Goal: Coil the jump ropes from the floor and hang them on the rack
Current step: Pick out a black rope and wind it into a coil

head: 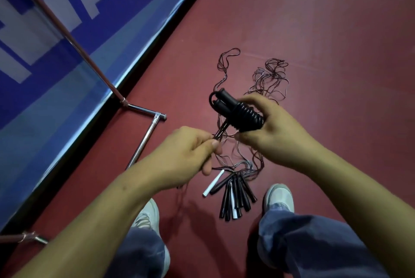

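Note:
My right hand (272,130) grips a black jump rope bundle (238,112): two black handles side by side with cord wound tightly round them. My left hand (190,151) pinches the loose end loop of that cord just below the bundle. Beneath my hands, several more jump ropes (267,82) lie tangled on the red floor. Their black handles and a white one (235,194) are bunched between my feet. The chrome rack (143,140) stands to the left, its base bar on the floor and a slanted pole (67,32) rising toward the upper left.
A blue and white banner wall (56,53) runs diagonally along the left. My two white shoes (279,196) and jeans legs fill the bottom. Another rack foot (29,237) shows at lower left. Red floor (336,30) stretches to the right.

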